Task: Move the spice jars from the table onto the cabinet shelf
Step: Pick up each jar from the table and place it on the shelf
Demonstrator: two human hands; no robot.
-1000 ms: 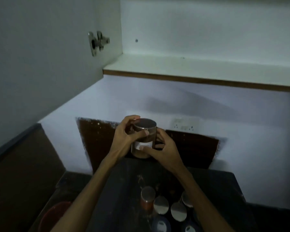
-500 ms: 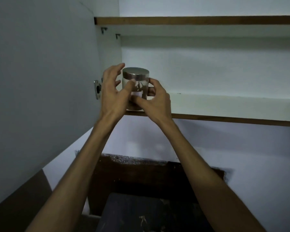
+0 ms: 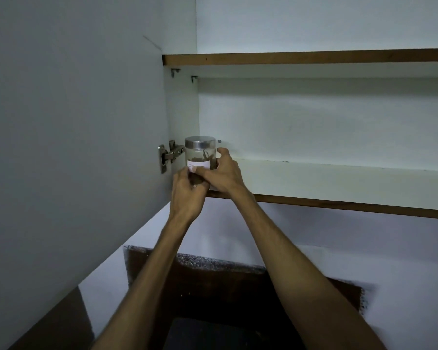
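Change: spice jar (image 3: pixel 200 157) lifted from above the dark table (image 3: pixel 213 334) a second ago, now down at the far left end of the lower cabinet shelf (image 3: pixel 326 180), close beside the door hinge (image 3: pixel 168 154).
Meaning: first jar judged all but delivered; whether its base already rests on the board hidden behind the hands; release and a return trip for the rest apparently next.
Left hand (image 3: pixel 187 193): wrapped around the jar's lower body from the left, fingers curled on the glass.
Right hand (image 3: pixel 223 173): cupping the jar's right side, fingers bent round toward its back.
Jar: short clear glass cylinder, flat brushed-metal lid, pale paper label with handwriting, brown contents visible inside.
Shelf: smooth white laminate, brown wood-toned front edge; upper shelf (image 3: pixel 314 58) finished alike, small metal brackets beneath.
Door (image 3: pixel 74 122): flat matt white panel, swung open at left.
Hinge: shiny steel, angular.
Wall patch (image 3: pixel 225 286): dark, rough-edged, speckled rim.
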